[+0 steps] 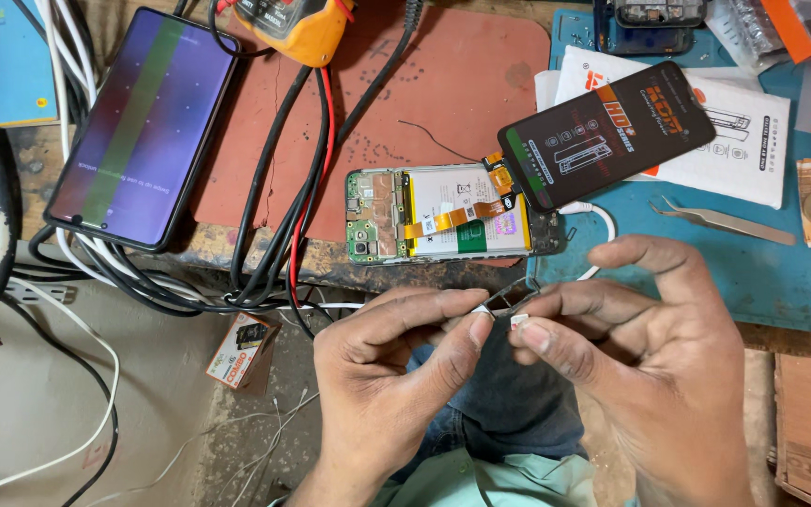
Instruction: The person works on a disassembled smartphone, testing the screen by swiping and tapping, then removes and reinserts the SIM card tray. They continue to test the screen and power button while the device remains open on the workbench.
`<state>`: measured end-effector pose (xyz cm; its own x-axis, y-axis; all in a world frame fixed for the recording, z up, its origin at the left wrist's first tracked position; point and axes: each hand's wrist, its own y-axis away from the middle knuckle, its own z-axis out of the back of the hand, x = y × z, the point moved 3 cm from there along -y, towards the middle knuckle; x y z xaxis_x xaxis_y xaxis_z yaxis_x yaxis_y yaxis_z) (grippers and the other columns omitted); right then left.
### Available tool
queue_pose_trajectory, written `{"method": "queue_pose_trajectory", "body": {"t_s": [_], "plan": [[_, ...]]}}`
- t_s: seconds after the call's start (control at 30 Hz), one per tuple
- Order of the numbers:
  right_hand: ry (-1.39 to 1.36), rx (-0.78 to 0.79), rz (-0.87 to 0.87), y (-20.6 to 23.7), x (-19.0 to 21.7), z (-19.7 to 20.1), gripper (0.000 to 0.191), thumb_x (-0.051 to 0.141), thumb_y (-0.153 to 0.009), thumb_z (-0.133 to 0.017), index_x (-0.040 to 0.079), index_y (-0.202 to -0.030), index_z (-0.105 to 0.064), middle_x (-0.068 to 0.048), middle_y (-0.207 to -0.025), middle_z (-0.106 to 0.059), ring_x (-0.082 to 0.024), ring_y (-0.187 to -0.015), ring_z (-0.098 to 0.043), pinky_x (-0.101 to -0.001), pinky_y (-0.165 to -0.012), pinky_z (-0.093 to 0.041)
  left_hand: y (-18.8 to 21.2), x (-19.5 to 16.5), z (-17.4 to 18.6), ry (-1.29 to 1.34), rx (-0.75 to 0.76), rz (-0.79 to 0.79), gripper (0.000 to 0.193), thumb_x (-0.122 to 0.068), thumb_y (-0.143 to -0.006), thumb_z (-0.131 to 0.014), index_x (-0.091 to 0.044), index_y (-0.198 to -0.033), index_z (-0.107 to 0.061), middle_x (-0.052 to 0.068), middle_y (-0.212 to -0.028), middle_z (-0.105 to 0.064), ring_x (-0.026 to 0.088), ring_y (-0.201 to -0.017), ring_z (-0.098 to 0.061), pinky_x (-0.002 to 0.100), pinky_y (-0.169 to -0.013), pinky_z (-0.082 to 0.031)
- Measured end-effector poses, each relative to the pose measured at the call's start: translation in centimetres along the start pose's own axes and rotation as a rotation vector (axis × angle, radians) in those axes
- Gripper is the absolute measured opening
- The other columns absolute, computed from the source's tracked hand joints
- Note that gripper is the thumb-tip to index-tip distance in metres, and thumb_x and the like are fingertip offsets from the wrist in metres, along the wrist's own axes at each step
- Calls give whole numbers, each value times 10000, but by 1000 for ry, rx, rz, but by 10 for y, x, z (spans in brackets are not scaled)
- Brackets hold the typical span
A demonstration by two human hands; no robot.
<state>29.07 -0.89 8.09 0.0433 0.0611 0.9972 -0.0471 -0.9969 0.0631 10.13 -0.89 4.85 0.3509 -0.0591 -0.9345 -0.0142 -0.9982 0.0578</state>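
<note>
Up far on the counter point(781, 282) lies your opened phone with its bare battery point(443, 214). Nearer, your left hand point(396, 376) and right hand point(650, 366) meet, both grips pinched narrow on a small thin metal tray point(511, 299) between the fingertips.

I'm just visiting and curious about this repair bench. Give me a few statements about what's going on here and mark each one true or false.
1. Both hands pinch a small metal tray between their fingertips. True.
2. The opened phone lies with its back cover off, battery and circuit board showing. True.
3. The tweezers are held in the right hand. False: they lie on the blue mat, untouched.
4. The phone at upper left has a dark, switched-off screen. False: its screen is lit purple with a green stripe.
5. The left hand rests flat on the table. False: it is raised, pinching the tray.
</note>
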Motion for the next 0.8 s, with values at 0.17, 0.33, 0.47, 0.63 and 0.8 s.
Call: {"method": "queue_pose_trajectory", "body": {"t_s": [0.17, 0.33, 0.47, 0.63, 0.8], "plan": [[-78, 34, 5, -6, -2, -3, 631, -100, -858, -747, 33, -1382, -422, -254, -996, -732, -241, -876, -755, -332, -774, -635, 2, -2, -1, 23, 35, -30, 246, 6, -890, -797, 69, -1126, -768, 137, -1055, -752, 140, -941, -724, 245, -832, -593], [-77, 31, -34, -3, 1, -4, 620, -110, -857, -731, 21, -1389, -440, -243, -987, -712, -258, -905, -768, -360, -810, -662, 1, 1, 2, 42, -14, 23, 260, -3, -873, -801, 70, -1121, -771, 146, -1060, -757, 140, -908, -722, 247, -791, -590], [-120, 35, -33, -1, 0, -6, 651, -111, -858, -731, 13, -1430, -445, -237, -998, -710, -237, -917, -749, -331, -817, -628, 1, 3, 2, 60, -21, 55, 265, -15, -871, -802, 69, -1121, -773, 151, -1056, -761, 139, -889, -725, 246, -772, -591], [-88, 56, -31, -7, -2, -9, 718, -107, -860, -743, 17, -1492, -426, -242, -1005, -726, -235, -889, -746, -330, -783, -621, 1, 1, 1, 35, -3, 11, 255, -17, -881, -802, 63, -1122, -775, 144, -1062, -759, 133, -915, -720, 241, -798, -585], [-164, 57, -43, -9, -4, -9, 719, -86, -845, -750, 2, -1479, -422, -220, -1014, -727, -228, -939, -746, -346, -813, -640, 2, -2, 2, -24, 20, -19, 245, -17, -881, -804, 43, -1117, -783, 129, -1039, -768, 123, -906, -717, 236, -789, -583]]}}
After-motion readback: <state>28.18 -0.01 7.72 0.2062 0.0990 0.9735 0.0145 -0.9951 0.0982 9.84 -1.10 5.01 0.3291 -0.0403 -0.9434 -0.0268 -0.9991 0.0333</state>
